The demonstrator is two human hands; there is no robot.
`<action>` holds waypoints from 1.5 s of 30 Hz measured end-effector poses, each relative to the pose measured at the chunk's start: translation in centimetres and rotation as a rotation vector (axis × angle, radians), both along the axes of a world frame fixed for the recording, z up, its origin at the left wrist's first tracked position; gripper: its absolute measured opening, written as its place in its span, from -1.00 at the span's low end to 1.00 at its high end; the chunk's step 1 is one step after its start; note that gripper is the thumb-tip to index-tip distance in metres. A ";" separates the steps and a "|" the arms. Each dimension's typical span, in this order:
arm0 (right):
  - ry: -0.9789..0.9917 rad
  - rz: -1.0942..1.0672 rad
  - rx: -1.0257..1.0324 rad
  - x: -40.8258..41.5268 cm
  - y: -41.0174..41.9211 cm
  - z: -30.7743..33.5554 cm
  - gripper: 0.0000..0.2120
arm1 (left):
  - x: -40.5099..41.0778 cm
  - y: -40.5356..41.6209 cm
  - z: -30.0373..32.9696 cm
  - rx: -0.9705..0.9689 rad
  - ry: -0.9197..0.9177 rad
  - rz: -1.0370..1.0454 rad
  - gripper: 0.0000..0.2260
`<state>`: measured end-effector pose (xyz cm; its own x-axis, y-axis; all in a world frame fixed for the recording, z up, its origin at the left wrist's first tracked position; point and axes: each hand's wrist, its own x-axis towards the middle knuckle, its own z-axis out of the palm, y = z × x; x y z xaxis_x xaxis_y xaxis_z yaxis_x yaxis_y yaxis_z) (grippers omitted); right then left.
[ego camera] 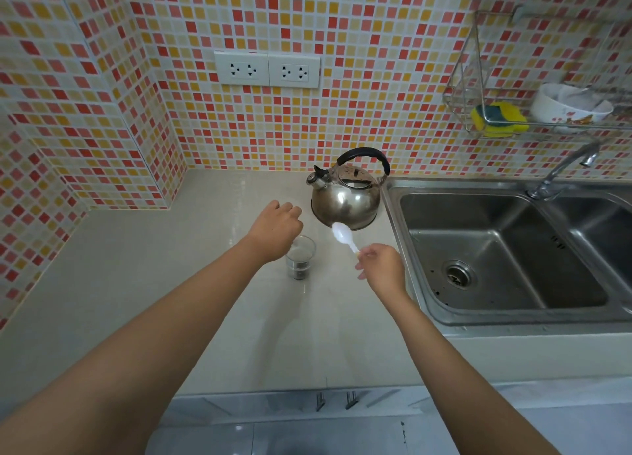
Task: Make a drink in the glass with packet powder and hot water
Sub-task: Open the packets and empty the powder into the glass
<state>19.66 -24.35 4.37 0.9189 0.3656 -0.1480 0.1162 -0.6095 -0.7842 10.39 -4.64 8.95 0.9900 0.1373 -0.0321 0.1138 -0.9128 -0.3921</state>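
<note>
On the pale desk [171, 283], the right hand [383, 266] has its grip pinched on the handle of a white plastic spoon [343, 236], bowl raised toward the kettle. Just left stands the glass [301, 258], dark powder at its bottom. The left hand [273, 227] hovers over its rim, grip loosely curled, empty. Farther back sits the steel kettle [345, 194], beside the sink [506, 249].

Bright even light; glare on kettle [345, 198]; soft arm shadows on counter [171, 266]; wide-angle bending at edges.
</note>
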 end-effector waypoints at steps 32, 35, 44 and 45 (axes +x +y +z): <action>0.271 0.151 0.346 -1.6 6.8 2.8 -0.70 | -0.4 -0.7 0.2 -1.148 -0.599 0.536 -0.50; 0.305 0.209 0.409 -1.5 7.6 4.1 -0.74 | -0.5 -1.0 0.4 -1.255 -0.644 0.572 -0.49; 0.186 0.280 0.344 -0.6 7.3 5.0 -0.82 | -1.7 0.6 0.0 -1.656 -0.696 0.616 -0.80; 0.163 0.318 0.336 -0.5 7.2 5.0 -0.82 | -1.8 0.7 0.0 -1.682 -0.671 0.613 -0.79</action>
